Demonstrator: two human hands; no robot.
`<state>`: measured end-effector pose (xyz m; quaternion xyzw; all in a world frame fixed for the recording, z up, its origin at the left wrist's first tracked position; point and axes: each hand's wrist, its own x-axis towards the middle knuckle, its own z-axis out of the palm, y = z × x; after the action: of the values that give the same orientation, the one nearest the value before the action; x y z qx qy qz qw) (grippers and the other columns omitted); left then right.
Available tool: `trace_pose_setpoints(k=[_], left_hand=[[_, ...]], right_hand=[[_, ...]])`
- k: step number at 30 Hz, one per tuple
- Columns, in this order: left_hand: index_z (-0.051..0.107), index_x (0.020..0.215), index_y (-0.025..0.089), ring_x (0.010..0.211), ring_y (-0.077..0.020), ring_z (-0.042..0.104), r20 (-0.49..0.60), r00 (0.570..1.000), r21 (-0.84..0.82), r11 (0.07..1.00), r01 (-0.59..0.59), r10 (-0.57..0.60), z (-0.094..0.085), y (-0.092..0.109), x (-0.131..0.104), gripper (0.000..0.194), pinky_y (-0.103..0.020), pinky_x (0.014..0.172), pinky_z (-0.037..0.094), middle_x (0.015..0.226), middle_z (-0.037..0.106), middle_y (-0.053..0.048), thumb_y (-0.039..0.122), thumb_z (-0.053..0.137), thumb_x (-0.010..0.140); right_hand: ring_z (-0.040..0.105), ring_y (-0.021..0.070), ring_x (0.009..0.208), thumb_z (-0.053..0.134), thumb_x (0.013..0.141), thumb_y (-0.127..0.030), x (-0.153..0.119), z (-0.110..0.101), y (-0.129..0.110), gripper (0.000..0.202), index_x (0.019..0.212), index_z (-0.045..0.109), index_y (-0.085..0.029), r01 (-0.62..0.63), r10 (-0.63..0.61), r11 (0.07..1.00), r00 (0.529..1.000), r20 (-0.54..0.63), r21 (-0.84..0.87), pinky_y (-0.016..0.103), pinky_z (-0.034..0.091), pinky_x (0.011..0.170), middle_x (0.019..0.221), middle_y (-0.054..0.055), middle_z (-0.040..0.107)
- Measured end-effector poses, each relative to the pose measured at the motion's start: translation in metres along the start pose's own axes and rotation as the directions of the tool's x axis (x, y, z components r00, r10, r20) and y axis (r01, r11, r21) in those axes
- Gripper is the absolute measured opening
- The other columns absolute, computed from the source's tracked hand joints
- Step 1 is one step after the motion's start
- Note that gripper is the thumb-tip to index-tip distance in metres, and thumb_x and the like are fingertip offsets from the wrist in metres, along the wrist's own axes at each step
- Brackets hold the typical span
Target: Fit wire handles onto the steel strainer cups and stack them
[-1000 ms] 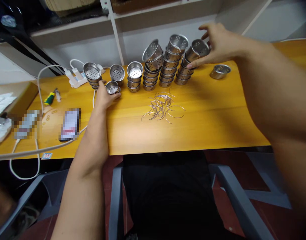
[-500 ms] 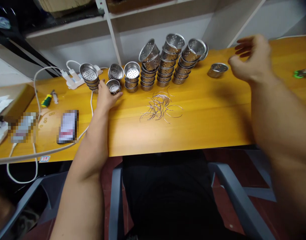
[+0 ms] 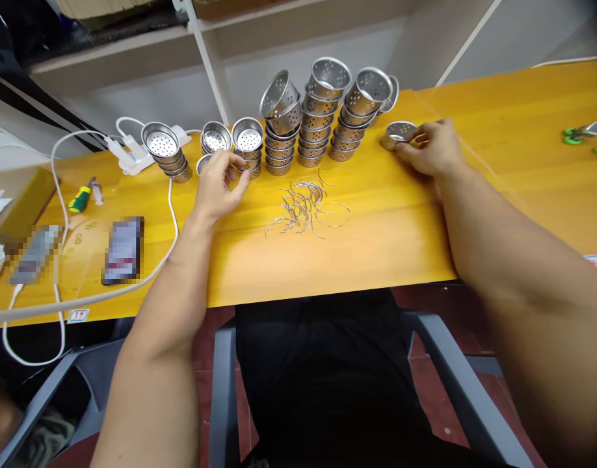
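My left hand curls around a small perforated metal cup on the yellow table, next to several short stacks of the same cups. Fingers of my right hand close on a single loose metal cup lying to the right of the taller leaning stacks. A pile of thin wire rings lies between my two hands, nearer the table's middle.
A white power strip and its cable run along the left. A green-yellow screwdriver and two blurred flat items lie at the left. Green-handled scissors sit far right. A white shelf frame stands behind the cups.
My right hand left the tall right stack, swung out to the right, then came down onto the loose cup. My left hand lifted slightly and its fingers curled over the small cup.
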<state>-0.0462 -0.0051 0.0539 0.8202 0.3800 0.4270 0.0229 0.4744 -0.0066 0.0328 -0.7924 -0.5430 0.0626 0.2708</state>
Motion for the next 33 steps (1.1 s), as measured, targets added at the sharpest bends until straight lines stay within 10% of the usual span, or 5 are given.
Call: trace_pose_setpoints(k=[17, 22, 25, 29, 33], left_hand=[[0.073, 0.099, 0.025, 0.071, -0.0142, 0.063, -0.012, 0.999, -0.116, 0.992, -0.05, 0.049, -0.003, 0.012, 0.002, 0.019, -0.032, 0.066, 0.052, 0.095, 0.077, -0.003, 0.042, 0.08, 0.101], [0.051, 0.065, 0.023, 0.055, -0.0101, 0.05, 0.007, 0.987, -0.254, 0.955, -0.151, 0.158, -0.011, 0.034, 0.003, 0.046, -0.029, 0.054, 0.039, 0.063, 0.06, 0.003, 0.033, 0.079, 0.1], [0.068, 0.086, 0.025, 0.069, -0.0144, 0.067, 0.102, 0.979, -0.315, 0.939, -0.135, 0.175, -0.002, 0.045, 0.001, 0.034, -0.03, 0.06, 0.052, 0.084, 0.077, -0.001, 0.048, 0.088, 0.102], [0.05, 0.175, 0.031, 0.154, -0.0397, 0.078, 0.211, 0.944, -0.395, 0.905, -0.157, 0.255, 0.036, 0.051, -0.007, 0.109, -0.057, 0.12, 0.073, 0.175, 0.07, -0.02, 0.09, 0.092, 0.095], [0.046, 0.175, 0.03, 0.165, -0.0427, 0.072, 0.276, 0.94, -0.435, 0.898, -0.065, 0.202, 0.059, 0.049, -0.014, 0.095, -0.065, 0.141, 0.062, 0.174, 0.069, -0.02, 0.089, 0.077, 0.107]], right_hand=[[0.073, 0.0273, 0.147, 0.1, 0.111, -0.023, -0.017, -0.038, -0.014, 0.026, 0.134, 0.096, -0.012, 0.373, -0.375, 0.927, 0.925, -0.056, -0.037, 0.04, 0.056, 0.128, 0.161, 0.029, 0.074], [0.076, 0.0329, 0.138, 0.107, 0.101, -0.031, -0.05, -0.061, -0.04, 0.015, 0.112, 0.097, -0.026, 0.753, -0.753, 0.636, 0.654, -0.081, 0.17, 0.05, 0.064, 0.123, 0.147, 0.021, 0.077], [0.078, 0.0344, 0.129, 0.093, 0.111, -0.052, -0.08, -0.049, -0.079, 0.024, 0.111, 0.095, -0.028, 0.862, -0.888, 0.402, 0.449, -0.098, 0.31, 0.056, 0.069, 0.11, 0.139, 0.016, 0.075], [0.077, 0.0347, 0.122, 0.084, 0.115, -0.057, -0.108, -0.024, -0.127, 0.028, 0.113, 0.094, -0.031, 0.841, -0.933, 0.321, 0.36, -0.008, 0.436, 0.058, 0.069, 0.109, 0.142, 0.013, 0.075], [0.075, 0.0388, 0.125, 0.088, 0.106, -0.045, -0.115, -0.002, -0.149, 0.042, 0.147, 0.087, -0.035, 0.812, -0.929, 0.36, 0.359, 0.093, 0.459, 0.061, 0.069, 0.114, 0.143, 0.013, 0.074]])
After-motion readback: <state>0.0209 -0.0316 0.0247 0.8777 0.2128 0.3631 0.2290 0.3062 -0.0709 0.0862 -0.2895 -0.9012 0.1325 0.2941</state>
